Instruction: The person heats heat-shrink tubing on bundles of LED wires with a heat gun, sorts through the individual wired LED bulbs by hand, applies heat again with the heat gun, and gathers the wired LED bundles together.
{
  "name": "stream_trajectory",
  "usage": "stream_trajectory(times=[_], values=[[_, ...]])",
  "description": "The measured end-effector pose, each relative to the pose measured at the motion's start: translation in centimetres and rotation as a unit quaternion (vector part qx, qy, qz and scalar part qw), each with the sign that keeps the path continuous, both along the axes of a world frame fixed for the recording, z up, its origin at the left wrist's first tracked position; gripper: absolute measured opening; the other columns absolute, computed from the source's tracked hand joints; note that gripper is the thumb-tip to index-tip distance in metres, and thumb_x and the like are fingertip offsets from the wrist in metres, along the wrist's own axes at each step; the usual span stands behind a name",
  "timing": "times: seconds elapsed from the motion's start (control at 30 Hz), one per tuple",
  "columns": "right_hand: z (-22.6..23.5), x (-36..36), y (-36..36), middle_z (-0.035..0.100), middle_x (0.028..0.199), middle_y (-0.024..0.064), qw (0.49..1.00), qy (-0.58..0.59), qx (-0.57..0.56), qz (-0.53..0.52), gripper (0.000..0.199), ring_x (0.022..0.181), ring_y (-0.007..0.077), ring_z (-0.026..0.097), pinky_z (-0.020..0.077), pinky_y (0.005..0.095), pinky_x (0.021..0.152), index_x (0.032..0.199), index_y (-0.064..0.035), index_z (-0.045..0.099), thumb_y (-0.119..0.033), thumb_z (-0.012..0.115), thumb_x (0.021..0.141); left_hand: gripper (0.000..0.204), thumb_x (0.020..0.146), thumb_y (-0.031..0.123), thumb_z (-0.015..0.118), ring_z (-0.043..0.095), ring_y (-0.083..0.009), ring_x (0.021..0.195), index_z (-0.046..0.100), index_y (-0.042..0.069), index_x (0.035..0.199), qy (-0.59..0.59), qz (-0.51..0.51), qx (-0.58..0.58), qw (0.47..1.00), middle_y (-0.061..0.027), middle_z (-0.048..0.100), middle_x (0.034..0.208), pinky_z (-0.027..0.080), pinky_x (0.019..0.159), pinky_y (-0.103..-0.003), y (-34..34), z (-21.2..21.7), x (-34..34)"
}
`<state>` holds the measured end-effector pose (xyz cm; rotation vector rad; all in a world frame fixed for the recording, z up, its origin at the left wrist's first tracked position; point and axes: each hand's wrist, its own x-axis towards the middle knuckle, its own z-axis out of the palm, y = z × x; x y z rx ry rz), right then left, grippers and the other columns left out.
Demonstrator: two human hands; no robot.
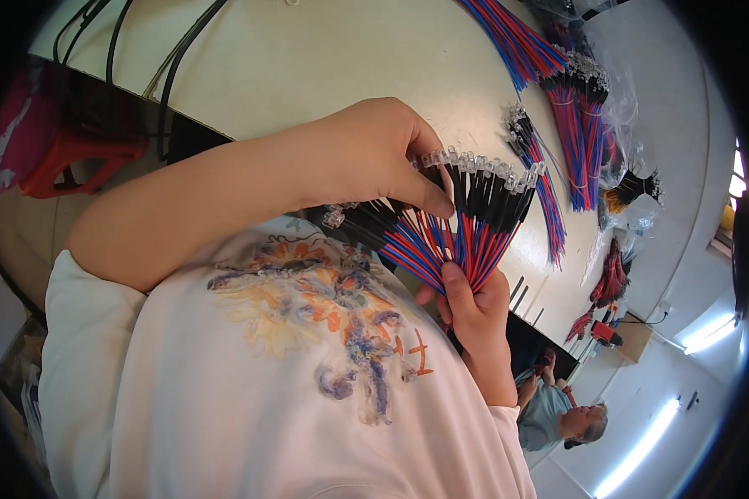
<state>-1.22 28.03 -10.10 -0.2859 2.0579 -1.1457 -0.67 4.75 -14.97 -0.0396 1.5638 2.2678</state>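
A fanned bundle of red and blue LED wires (474,241) is held in front of my chest. Each wire pair carries a black sleeve and a clear LED at its upper end. My right hand (477,312) grips the lower part of the bundle, its thumb pressed across the wires. From the left, my left hand (391,154) reaches over the fan, thumb and fingers curled round some black sleeves just below the LEDs. Part of the fan is hidden behind this hand, and some LEDs (334,216) stick out below its wrist.
On the pale table (308,66) lie a small group of LED wires (541,179), tied bundles (576,133) and another loose bundle (516,37). Black cables (175,71) cross the far left. A red stool (83,154) stands beside the table. Another person (562,416) sits at the lower right.
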Motion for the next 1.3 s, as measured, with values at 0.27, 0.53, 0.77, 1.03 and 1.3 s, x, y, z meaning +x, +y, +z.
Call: stream_trajectory(times=[0.27, 0.53, 0.77, 1.03, 1.3], values=[[0.2, 0.0, 0.0, 0.065, 0.069, 0.0107, 0.999, -0.033, -0.025, -0.019, 0.029, 0.042, 0.0043, 0.039, 0.03, 0.0187, 0.039, 0.115, 0.0025, 0.056, -0.021, 0.046, 0.099, 0.015, 0.071, 0.011, 0.079, 0.054, -0.0069, 0.065, 0.071, 0.002, 0.08, 0.032, 0.054, 0.007, 0.998, 0.0006, 0.061, 0.067, 0.041, 0.06, -0.022, 0.0, -0.7, 0.2], [0.5, -0.2, 0.2, 0.064, 0.069, 0.0046, 0.997, -0.074, -0.028, -0.022, 0.029, 0.045, 0.0031, 0.039, 0.0304, 0.0181, 0.041, 0.123, 0.0003, 0.053, -0.014, 0.047, 0.098, 0.018, 0.072, 0.013, 0.08, 0.054, -0.006, 0.067, 0.068, 0.004, 0.08, 0.046, 0.077, 0.03, 0.996, 0.0016, 0.06, 0.07, 0.042, 0.061, -0.021, -0.1, -1.1, 0.3], [0.3, -0.5, 0.5, 0.064, 0.07, 0.0064, 0.995, -0.089, -0.038, -0.012, 0.024, 0.044, 0.0033, 0.039, 0.0311, 0.0184, 0.041, 0.116, 0.0011, 0.053, -0.014, 0.047, 0.098, 0.031, 0.073, 0.008, 0.079, 0.059, -0.0075, 0.072, 0.063, 0.002, 0.099, 0.05, 0.062, -0.047, 0.996, -0.0004, 0.063, 0.08, 0.048, 0.066, -0.022, 0.1, 0.4, 0.3], [0.8, -0.4, 0.2, 0.064, 0.072, 0.0088, 0.987, -0.133, -0.088, -0.025, 0.029, 0.045, 0.0043, 0.039, 0.0311, 0.0183, 0.042, 0.115, 0.001, 0.051, -0.022, 0.041, 0.101, 0.028, 0.066, 0.02, 0.083, 0.057, -0.0118, 0.065, 0.069, -0.002, 0.077, 0.054, 0.007, -0.105, 0.993, -0.0043, 0.063, 0.065, 0.045, 0.061, -0.027, 0.4, -0.4, -0.4], [0.1, -0.3, 0.3, 0.063, 0.069, 0.0106, 0.993, -0.089, -0.069, -0.03, 0.039, 0.042, 0.0052, 0.037, 0.0287, 0.0191, 0.04, 0.123, 0.0022, 0.05, -0.029, 0.043, 0.1, 0.023, 0.073, 0.01, 0.079, 0.06, -0.0076, 0.072, 0.068, -0.001, 0.09, 0.054, 0.008, -0.01, 0.998, -0.004, 0.068, 0.08, 0.048, 0.067, -0.023, 0.3, -1.2, -0.1]])
